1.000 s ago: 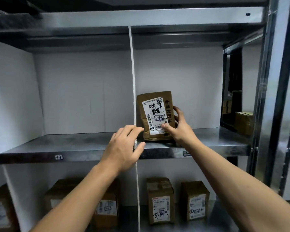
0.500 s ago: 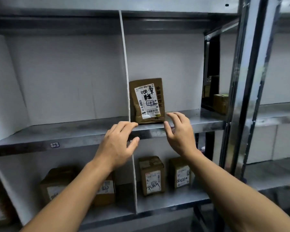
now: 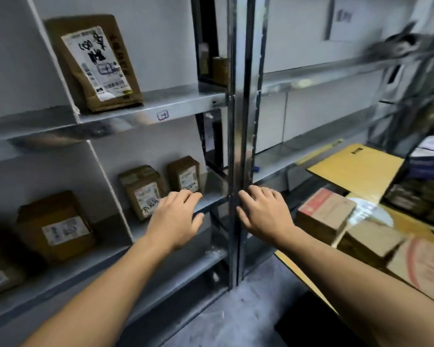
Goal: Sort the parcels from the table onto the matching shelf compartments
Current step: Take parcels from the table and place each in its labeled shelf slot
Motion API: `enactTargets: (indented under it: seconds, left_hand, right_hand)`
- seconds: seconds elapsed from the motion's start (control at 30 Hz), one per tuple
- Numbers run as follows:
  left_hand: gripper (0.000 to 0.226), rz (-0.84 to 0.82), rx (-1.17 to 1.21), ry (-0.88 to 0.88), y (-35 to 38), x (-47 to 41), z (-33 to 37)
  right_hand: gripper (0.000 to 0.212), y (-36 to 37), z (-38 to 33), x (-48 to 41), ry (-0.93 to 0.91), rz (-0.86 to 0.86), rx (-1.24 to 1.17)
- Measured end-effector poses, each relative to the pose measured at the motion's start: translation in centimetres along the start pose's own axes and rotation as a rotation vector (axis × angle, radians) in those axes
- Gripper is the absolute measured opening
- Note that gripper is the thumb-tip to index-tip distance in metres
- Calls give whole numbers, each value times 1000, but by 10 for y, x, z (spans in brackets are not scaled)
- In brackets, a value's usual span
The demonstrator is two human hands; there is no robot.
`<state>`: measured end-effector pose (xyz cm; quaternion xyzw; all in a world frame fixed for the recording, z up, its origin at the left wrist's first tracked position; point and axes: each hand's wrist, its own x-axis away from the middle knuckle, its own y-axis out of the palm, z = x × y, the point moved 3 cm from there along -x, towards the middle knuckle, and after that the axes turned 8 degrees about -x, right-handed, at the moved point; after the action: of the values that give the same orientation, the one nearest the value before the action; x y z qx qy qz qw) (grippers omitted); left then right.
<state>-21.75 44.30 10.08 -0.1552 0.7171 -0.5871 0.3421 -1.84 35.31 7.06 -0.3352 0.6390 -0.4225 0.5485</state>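
A brown parcel (image 3: 93, 61) with a white handwritten label stands upright on the upper metal shelf (image 3: 176, 103), just right of a white divider (image 3: 53, 58). Nothing touches it. My left hand (image 3: 176, 219) hangs empty in the air with relaxed fingers, in front of the lower shelf. My right hand (image 3: 263, 214) is also empty and relaxed, in front of the shelf's steel upright post (image 3: 241, 121). On the lower shelf stand more brown parcels: two small ones (image 3: 143, 191) (image 3: 186, 175) right of the divider and a bigger one (image 3: 55, 226) left of it.
At the right lies a table (image 3: 306, 274) with cardboard parcels, among them a red-topped box (image 3: 326, 209) and a flat yellow envelope (image 3: 356, 166). A second shelf unit (image 3: 323, 71) runs behind it. Grey floor (image 3: 236, 316) shows below between shelf and table.
My right hand has let go of the upright parcel and both hands have drawn back and down. The view has swung right toward the table.
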Motion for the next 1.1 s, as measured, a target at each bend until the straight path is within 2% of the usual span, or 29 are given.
enactTargets:
  seconds: [0.2, 0.67, 0.9, 1.1]
  left_hand:
    - [49, -110, 57, 190, 40, -24, 92]
    - [48, -247, 238, 527, 100, -84, 359]
    - [45, -351, 273, 527, 142, -99, 456]
    - [48, -457, 259, 528, 174, -96, 492]
  right_hand:
    - [41, 1, 74, 86, 243, -187, 63]
    - [44, -9, 276, 266, 909, -354, -37]
    - [51, 19, 350, 306, 997, -400, -180]
    - [62, 48, 359, 334, 1032, -470, -307]
